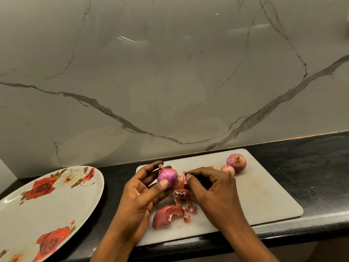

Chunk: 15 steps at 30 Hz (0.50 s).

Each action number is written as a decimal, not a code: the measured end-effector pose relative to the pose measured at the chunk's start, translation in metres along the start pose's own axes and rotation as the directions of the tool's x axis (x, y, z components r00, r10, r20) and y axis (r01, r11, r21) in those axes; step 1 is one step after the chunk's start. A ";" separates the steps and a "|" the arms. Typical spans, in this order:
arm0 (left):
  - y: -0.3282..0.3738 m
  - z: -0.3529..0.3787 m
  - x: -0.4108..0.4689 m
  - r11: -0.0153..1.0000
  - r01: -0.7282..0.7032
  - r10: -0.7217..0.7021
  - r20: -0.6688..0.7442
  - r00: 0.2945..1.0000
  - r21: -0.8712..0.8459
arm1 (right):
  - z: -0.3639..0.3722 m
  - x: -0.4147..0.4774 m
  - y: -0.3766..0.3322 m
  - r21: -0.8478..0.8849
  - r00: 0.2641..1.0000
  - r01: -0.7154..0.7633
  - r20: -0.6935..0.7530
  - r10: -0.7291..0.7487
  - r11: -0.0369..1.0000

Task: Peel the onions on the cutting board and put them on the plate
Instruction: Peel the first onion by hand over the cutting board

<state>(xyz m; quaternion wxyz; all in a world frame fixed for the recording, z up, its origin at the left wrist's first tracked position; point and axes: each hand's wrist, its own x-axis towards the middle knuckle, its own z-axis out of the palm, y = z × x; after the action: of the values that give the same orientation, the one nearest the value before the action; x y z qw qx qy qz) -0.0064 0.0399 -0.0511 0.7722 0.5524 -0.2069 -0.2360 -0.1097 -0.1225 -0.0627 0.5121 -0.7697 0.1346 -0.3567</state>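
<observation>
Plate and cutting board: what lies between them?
Head view: bare black countertop between plate and cutting board; the left forearm crosses its near end.

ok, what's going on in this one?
A person is peeling a red onion over the cutting board. The left hand holds it while the right hand pinches a strip of skin. Loose peels lie on the board; a large onion and a small onion wait at its far edge. The plate holds no onions.
</observation>
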 end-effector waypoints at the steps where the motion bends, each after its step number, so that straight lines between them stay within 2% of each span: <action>1: 0.000 -0.001 -0.001 1.000 -0.006 0.006 0.017 1.000 0.010 | 0.000 0.000 0.000 -0.007 1.000 0.003 -0.005 -0.003 1.000; 10: 0.002 0.000 -0.004 1.000 -0.021 0.020 0.011 1.000 0.018 | 0.001 0.001 0.003 -0.048 1.000 0.014 0.024 -0.013 0.999; 15: 0.001 -0.001 -0.003 1.000 -0.012 0.013 -0.013 1.000 0.016 | 0.002 0.000 0.000 0.016 0.999 0.016 0.050 -0.017 1.000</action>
<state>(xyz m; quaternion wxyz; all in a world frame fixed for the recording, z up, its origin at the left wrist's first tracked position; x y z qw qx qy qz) -0.0085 0.0425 -0.0509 0.7705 0.5588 -0.2073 -0.2259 -0.1083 -0.1216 -0.0633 0.5185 -0.7753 0.1126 -0.3427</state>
